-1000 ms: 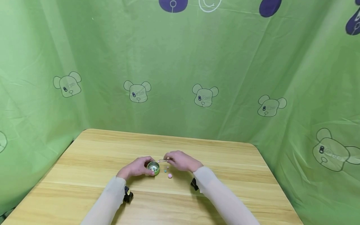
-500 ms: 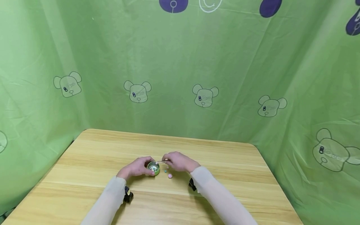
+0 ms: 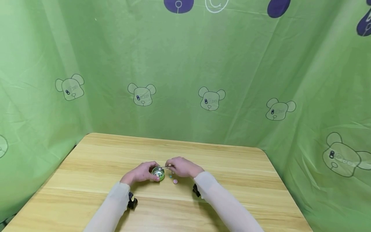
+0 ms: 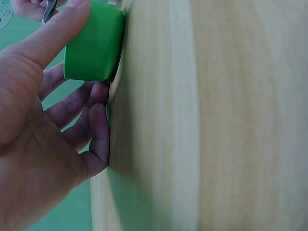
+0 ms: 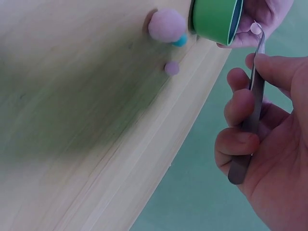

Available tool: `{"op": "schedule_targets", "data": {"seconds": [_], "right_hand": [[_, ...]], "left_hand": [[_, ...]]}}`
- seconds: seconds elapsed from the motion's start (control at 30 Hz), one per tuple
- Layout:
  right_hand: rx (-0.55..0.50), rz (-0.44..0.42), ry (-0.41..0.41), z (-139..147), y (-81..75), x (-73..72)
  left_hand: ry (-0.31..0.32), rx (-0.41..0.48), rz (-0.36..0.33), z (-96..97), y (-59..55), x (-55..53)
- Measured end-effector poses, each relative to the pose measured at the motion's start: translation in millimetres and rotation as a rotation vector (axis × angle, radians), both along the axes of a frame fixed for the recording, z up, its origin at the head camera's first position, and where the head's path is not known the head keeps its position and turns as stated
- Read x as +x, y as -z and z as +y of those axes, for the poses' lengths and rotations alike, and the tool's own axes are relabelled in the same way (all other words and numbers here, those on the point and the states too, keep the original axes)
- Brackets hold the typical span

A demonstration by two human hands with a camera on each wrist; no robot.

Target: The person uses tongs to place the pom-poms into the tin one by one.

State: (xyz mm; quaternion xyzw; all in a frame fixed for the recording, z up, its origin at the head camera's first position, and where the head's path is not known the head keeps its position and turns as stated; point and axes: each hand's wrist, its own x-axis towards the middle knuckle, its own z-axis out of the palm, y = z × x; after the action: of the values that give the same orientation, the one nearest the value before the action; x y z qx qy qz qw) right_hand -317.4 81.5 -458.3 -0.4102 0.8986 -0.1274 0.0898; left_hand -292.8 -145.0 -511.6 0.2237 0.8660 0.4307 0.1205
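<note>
My left hand (image 3: 142, 171) grips a small round green tin (image 3: 161, 177) between thumb and fingers on the table; the tin has a shiny inside with small bits in it. In my right hand (image 3: 184, 167) I hold metal tweezers (image 5: 255, 91), seen along the palm in the right wrist view. Their tips pinch a small pale pompom (image 5: 256, 28) over the tin's mouth. Beside the tin lie a larger pink pompom (image 5: 167, 25), a teal one (image 5: 180, 40) partly behind it, and a small lilac one (image 5: 172, 68).
The wooden table (image 3: 232, 180) spreads around the hands. Green curtains (image 3: 179, 64) printed with bear heads hang behind and at both sides. A dark camera (image 3: 132, 201) is strapped at the left wrist and another (image 3: 196, 190) at the right.
My right hand has moved left, bringing the tweezers and pale pompom from beside the tin to over its opening. The left hand and tin have stayed put.
</note>
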Motion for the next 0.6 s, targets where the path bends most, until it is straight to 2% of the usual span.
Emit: {"op": "schedule_targets", "data": {"seconds": [0.6], "right_hand": [[0.007, -0.018, 0.003, -2.3, 2.3, -0.2]], "left_hand": [[-0.002, -0.002, 0.003, -0.2, -0.2, 1.1]]}}
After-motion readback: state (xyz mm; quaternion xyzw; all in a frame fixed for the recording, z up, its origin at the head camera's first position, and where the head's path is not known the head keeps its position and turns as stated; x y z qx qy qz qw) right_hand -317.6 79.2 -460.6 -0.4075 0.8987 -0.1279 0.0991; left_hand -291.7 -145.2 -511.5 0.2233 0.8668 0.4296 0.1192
